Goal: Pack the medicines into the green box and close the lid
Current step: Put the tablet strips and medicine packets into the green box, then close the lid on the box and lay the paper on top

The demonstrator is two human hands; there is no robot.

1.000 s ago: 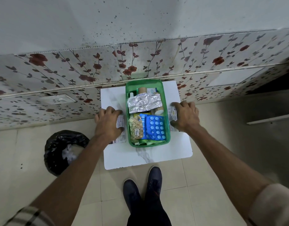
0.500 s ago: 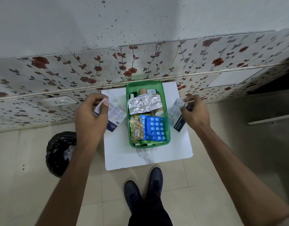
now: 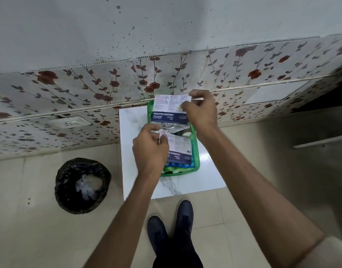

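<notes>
I'm seeing glossy green plastic on the box point(image 3: 195, 167), crinkled shiny foil point(image 3: 171, 127) inside, printed card packets point(image 3: 171, 110), a polished marble-look table point(image 3: 135, 151).

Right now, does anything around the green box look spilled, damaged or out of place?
Nothing stands out. The green box sits square on the white table; each hand, left hand and right hand, holds a flat packet over it.

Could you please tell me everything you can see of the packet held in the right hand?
The right-hand packet is a flat, thin rectangular sachet, glossy like printed foil or paper. Its upper part is white with small print, its lower band dark blue with white lettering that reads "medicated dressing". It is held roughly level over the far end of the green box, pinched at its right edge by the right hand. Whether it touches the box's contents cannot be told.
</notes>
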